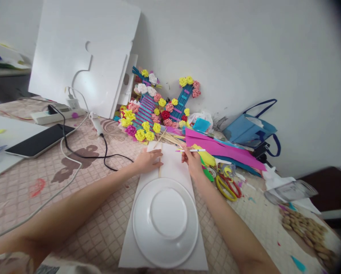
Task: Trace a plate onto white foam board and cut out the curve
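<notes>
My left hand (148, 160) lies on the far left part of a white foam sheet (174, 167), its fingers pressing down a thin wooden stick (160, 164) that runs along the sheet. Closed around a white pen (191, 150), my right hand (192, 159) sits at the sheet's far right edge, the pen pointing left over the sheet. A white plate (165, 221) lies upside down on the near part of the sheet.
Paper-flower craft pieces (156, 108) lean at the wall, with a bundle of wooden sticks (170, 139). Pink and coloured paper sheets (222, 150), yellow scissors (226, 188), red scissors (235, 184), blue bag (252, 127), nuts (304, 228) right. Tablet (40, 140), power strip (56, 115), cables left.
</notes>
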### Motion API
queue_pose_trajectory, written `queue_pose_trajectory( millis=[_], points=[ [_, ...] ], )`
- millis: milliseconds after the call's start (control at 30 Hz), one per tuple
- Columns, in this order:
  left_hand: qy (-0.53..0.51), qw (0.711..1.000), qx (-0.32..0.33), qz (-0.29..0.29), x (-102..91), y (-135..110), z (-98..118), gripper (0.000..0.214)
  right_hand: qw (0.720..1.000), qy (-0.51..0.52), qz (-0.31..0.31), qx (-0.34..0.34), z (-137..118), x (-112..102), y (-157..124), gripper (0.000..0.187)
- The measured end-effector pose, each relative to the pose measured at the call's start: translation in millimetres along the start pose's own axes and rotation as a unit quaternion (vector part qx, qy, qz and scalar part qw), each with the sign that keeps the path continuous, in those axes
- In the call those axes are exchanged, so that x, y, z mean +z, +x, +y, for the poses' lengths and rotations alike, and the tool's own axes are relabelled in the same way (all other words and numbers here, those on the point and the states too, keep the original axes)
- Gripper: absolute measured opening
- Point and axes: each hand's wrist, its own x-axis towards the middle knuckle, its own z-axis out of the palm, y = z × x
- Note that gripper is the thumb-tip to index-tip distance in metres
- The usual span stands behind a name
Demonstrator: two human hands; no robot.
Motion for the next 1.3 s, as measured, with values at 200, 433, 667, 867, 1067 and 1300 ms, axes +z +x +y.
queue_pose_trajectory(
  millis=[200, 433, 667, 867, 1067, 1300],
  points=[
    [-0.002, 1.000, -0.001, 0.001, 1.9, 1, -1, 0.042, 0.999, 0.005, 0.038, -0.021, -13, -11, 6, 0.033],
    [-0.003, 1.000, -0.002, -0.005, 0.5, 0, 0, 0.043, 0.998, 0.015, 0.061, -0.032, -18, -23, 13, 0.035],
    [0.000, 1.000, -0.006, -0.010, -0.5, 0, 1, 0.043, 0.999, 0.013, 0.034, -0.008, -12, -13, 4, 0.034],
    [0.002, 1.000, -0.009, -0.018, -2.5, 0, 2, 0.043, 0.999, -0.022, -0.028, 0.003, -2, 3, -4, 0.034],
    [0.008, 1.000, -0.022, -0.015, -2.4, -1, 3, 0.054, 0.997, -0.040, -0.065, -0.007, 7, 12, -2, 0.032],
    [0.025, 0.998, -0.047, -0.018, -5.0, -1, 6, 0.065, 0.995, -0.055, -0.082, -0.013, 13, 21, 3, 0.032]
  ],
)
